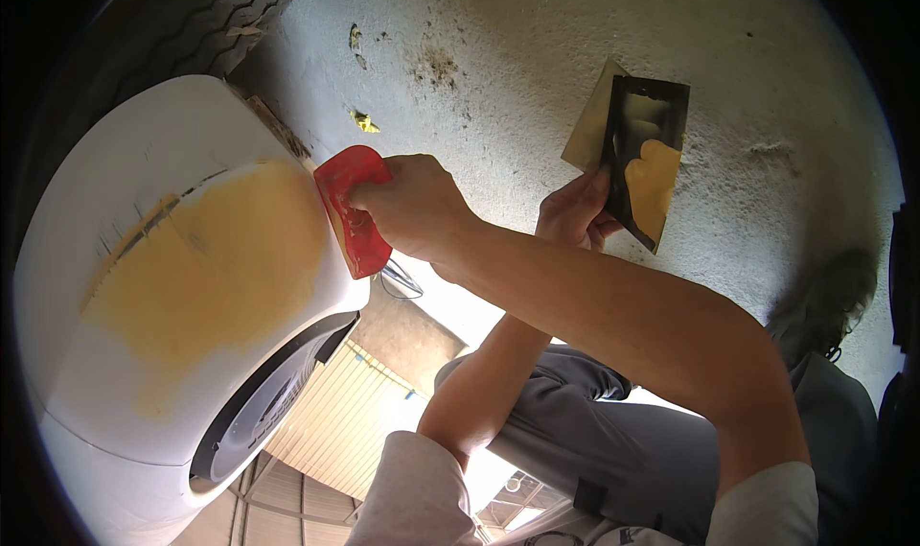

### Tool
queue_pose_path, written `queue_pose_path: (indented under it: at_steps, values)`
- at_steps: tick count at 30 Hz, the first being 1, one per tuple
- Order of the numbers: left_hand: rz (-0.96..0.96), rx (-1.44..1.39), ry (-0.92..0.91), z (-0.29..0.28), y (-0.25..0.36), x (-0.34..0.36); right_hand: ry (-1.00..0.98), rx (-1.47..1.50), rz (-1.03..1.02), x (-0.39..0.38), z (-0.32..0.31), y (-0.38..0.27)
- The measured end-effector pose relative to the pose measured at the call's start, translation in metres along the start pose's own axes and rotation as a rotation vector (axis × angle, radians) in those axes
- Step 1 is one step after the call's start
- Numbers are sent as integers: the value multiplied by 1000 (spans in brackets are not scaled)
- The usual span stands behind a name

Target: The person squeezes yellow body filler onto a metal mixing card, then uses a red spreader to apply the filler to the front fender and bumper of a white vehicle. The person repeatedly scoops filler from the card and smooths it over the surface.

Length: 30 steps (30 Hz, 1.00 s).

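Note:
My right arm crosses over my left. In my right hand (419, 204) is a red flexible filler spreader (351, 186), gripped between thumb and fingers. The spreader's edge lies at the right side of a white, curved car body panel (105, 177); I cannot tell whether it touches. A smooth yellow patch of filler (235, 258) covers much of that panel, with a dark scratched line along its upper left. Further right, my left hand (578, 206) holds up a black flat plate (623, 177) bearing a yellow filler dollop (655, 186). A thin beige blade (586, 129) shows behind the plate.
Dark tyre tread (201, 28) stands beyond the panel at upper left. A dark-rimmed round recess (259, 402) sits in the panel's lower part. Small yellow scraps (364, 121) and a brown stain (438, 69) mark the rough concrete floor (517, 57). My grey-trousered leg (613, 450) is below my arms.

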State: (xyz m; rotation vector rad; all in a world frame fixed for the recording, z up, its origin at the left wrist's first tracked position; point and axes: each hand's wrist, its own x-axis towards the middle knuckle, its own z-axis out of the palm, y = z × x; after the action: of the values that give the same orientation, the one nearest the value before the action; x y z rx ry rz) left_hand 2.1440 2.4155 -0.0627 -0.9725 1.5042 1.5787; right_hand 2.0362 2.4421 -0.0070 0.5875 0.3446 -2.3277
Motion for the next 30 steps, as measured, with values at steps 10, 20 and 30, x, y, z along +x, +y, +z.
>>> queue_pose_path:
  at_steps: [10, 20, 30]
  values:
    - [-30, -30, -24, 6, -1, 0, 53, 207, -137, -13, -20, -21]
    - [-107, -68, 48, 3, -2, 2, 30, -188, -99, 3, -10, -23]
    - [-60, 123, 177, 14, -8, 6, 77, -135, -389, -28, -11, -72]
